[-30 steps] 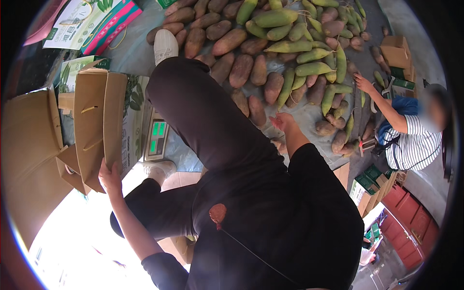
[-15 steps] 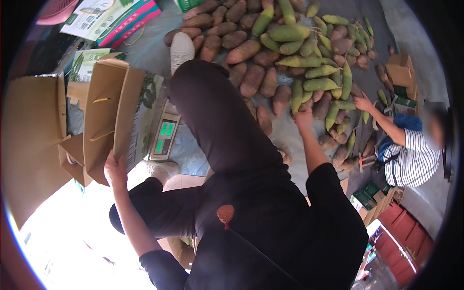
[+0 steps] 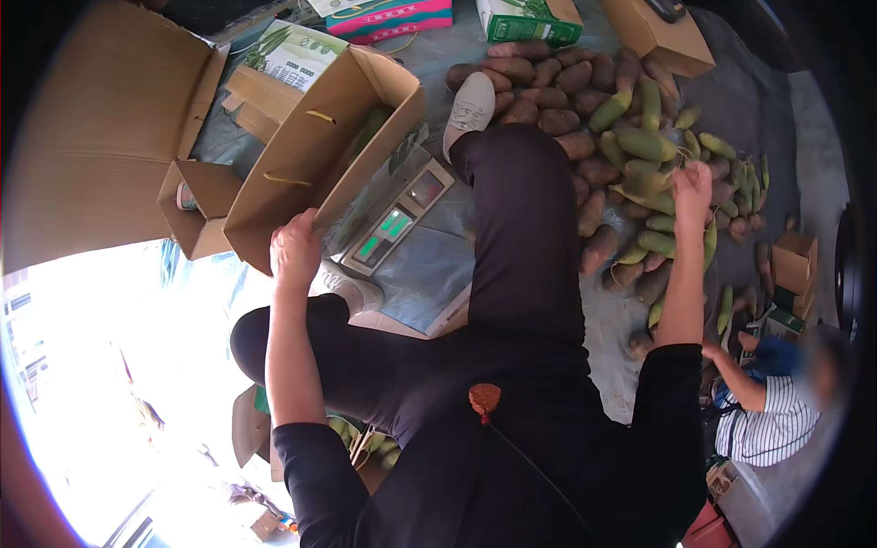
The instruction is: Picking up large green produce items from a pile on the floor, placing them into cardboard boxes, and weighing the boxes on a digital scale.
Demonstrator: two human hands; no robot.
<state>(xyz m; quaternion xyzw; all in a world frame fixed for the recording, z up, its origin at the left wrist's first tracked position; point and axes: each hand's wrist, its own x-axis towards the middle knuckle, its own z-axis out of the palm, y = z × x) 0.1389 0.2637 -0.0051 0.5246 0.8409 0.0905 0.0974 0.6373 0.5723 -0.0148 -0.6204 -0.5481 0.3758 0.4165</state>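
Note:
My left hand is closed on the rim of a tall, open cardboard gift box with yellow cord handles. Something green shows inside the box, mostly hidden by its walls. Over the heap, my right hand pinches a long green radish at its thin tip; the grip is partly hidden. More green radishes lie around it, on and beside reddish-brown, potato-like roots. A digital scale with green lit digits sits beside the box, near my left hand.
A large cardboard flap and a small open carton stand at left. Printed boxes and a brown carton lie at the far side. A person in a striped shirt sits at right. My shoe touches the heap.
The view has swung, so the scene sits further right and the box more central. My right hand has moved farther over the heap. My left hand still holds the box rim.

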